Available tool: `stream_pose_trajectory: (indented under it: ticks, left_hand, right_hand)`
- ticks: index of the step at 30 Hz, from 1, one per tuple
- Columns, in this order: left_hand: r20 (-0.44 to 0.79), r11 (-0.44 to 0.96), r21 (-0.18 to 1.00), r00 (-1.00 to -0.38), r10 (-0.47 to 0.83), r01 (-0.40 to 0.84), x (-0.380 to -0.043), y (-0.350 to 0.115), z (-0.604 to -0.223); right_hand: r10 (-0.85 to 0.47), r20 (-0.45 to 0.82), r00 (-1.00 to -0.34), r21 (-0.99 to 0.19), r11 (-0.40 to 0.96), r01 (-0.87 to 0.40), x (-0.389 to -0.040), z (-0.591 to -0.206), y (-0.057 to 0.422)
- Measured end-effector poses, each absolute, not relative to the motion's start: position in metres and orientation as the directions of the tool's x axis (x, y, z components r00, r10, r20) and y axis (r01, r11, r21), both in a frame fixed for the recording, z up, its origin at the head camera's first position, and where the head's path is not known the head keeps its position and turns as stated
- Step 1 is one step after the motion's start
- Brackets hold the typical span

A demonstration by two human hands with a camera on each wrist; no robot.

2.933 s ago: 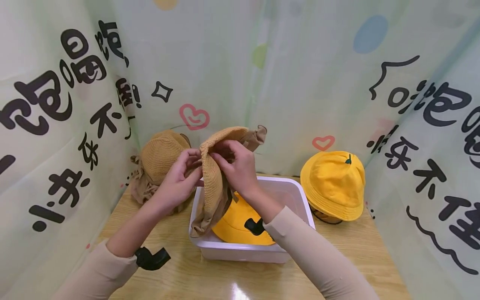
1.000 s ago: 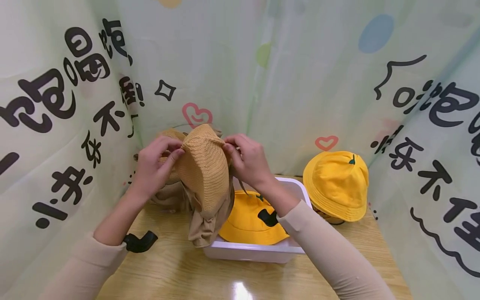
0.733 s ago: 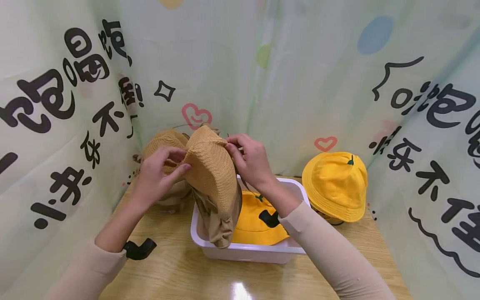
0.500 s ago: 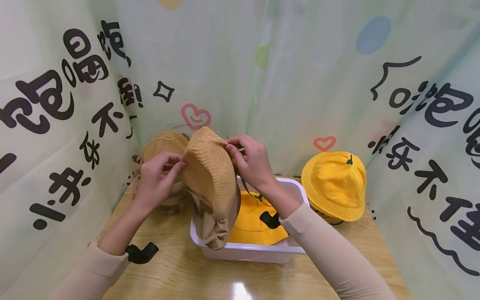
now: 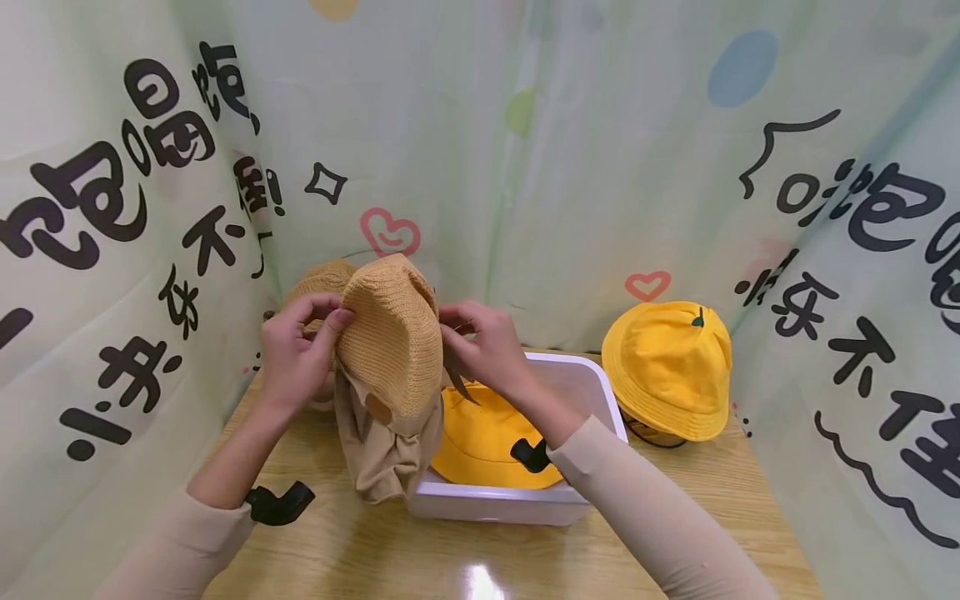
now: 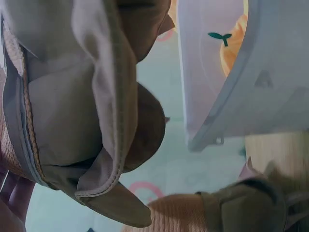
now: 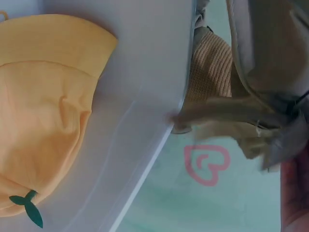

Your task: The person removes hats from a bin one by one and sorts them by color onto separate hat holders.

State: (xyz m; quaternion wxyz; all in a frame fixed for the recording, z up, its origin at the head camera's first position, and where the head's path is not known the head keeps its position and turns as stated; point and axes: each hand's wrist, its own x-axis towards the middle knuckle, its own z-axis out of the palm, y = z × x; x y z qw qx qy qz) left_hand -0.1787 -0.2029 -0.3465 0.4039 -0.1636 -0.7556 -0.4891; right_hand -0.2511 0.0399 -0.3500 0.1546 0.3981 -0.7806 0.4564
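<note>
A tan knit sun hat with a beige cloth flap and a brown oval patch hangs between both hands, over the left side of a white bin. My left hand pinches its left edge between thumb and fingers. At the right edge, my right hand grips the hat, its fingertips partly hidden behind the cloth. A dark ribbon dangles below the right hand. The left wrist view shows the hat's cloth underside; a blurred strap crosses the right wrist view.
Inside the bin lies a yellow bucket hat with a green sprout. Another yellow hat sits on a stand to the bin's right. A second tan hat stands behind the held one. Printed curtains enclose the wooden table.
The held hat has moved left, from over the bin to partly beyond its left rim, and turned so its brown patch shows. Both hands have shifted left with it.
</note>
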Motion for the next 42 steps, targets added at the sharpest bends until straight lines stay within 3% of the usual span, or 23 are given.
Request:
stream_pose_trajectory:
  ticks: [4,14,22,42]
  left_hand:
    - [0.787,0.510,0.579,-0.600,-0.144,0.636,-0.178,-0.215,-0.340]
    - [0.830,0.614,0.487,-0.549,-0.104,0.621,-0.181,-0.249,-0.322]
    - [0.863,0.717,0.401,-0.498,-0.087,0.570,-0.190,-0.272,-0.313]
    - [0.882,0.787,0.340,-0.464,-0.078,0.514,-0.210,-0.301,-0.307]
  right_hand:
    - [-0.461,0.605,-0.649,-0.584,0.297,-0.756,-0.254,-0.346,0.041]
    - [-0.491,0.690,-0.531,-0.446,0.290,-0.847,-0.268,-0.335,0.037]
    - [-0.522,0.709,-0.474,-0.303,0.381,-0.873,-0.278,-0.326,0.021]
    - [-0.473,0.716,-0.513,-0.313,0.440,-0.842,-0.300,-0.330,-0.022]
